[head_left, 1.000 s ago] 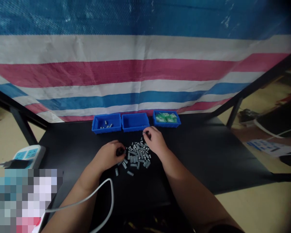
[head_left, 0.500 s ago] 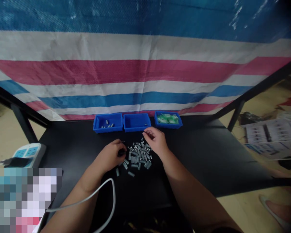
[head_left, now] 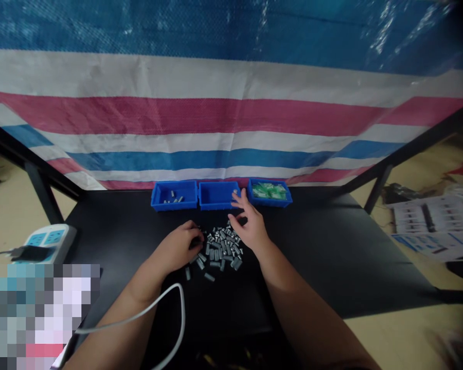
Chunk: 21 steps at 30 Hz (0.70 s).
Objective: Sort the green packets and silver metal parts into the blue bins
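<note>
A pile of small metal pieces (head_left: 221, 248) lies on the black table (head_left: 304, 246). My left hand (head_left: 185, 244) is at the pile's left edge, fingers curled inward; whatever they pinch is hidden. On the right, my right hand (head_left: 249, 221) is beside the front edge of the middle blue bin (head_left: 219, 206), its fingers spread and nothing held. A small bright piece shows in that bin's right side, just above my fingertips. Several metal pieces lie in the left blue bin (head_left: 174, 207). Green and clear pieces (head_left: 269, 190) fill the right blue bin (head_left: 272, 202).
A white power strip (head_left: 54, 244) with a black plug sits at the left, and a white cable (head_left: 182, 313) loops over my left forearm. Behind the bins hangs a striped sheet (head_left: 216, 115). Boxed items (head_left: 428, 218) are off the table's right side.
The fingers of my right hand have spread apart, reaching over the middle bin's front edge. My left hand stays at the pile in nearly the same pose. The view has shifted slightly.
</note>
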Each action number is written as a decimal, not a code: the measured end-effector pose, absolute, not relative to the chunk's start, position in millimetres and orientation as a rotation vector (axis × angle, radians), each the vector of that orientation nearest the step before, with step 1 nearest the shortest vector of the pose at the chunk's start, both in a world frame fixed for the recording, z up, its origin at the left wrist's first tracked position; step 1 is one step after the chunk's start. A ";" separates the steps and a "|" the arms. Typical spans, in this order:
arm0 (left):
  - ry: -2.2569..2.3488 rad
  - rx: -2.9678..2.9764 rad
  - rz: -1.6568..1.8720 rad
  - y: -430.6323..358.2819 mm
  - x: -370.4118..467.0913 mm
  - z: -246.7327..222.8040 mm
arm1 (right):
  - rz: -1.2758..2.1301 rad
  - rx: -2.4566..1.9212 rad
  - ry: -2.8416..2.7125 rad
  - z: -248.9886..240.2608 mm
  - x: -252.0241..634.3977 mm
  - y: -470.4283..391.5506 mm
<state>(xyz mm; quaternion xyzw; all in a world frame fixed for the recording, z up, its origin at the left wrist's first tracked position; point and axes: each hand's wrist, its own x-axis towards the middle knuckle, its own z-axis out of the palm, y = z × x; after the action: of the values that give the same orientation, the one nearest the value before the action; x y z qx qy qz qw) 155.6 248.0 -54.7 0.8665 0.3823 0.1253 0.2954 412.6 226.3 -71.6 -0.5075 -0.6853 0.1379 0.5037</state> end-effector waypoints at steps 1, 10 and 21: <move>1.017 2.300 0.324 248.0 155.7 -54.2 | 0.292 -1.197 -1.661 -70.7 412.2 225.4; 1.019 2.285 0.291 248.1 155.6 -51.9 | 0.111 -1.109 -1.587 -59.6 412.0 217.3; 1.047 2.185 0.494 248.0 159.7 -38.9 | 0.291 -1.272 -1.552 -65.3 418.3 227.0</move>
<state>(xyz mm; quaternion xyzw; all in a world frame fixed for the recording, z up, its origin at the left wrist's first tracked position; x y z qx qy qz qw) 159.7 248.0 -38.9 0.8348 0.3998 0.1888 0.3281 418.3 227.0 -65.3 -0.5324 -0.6498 0.1219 0.5286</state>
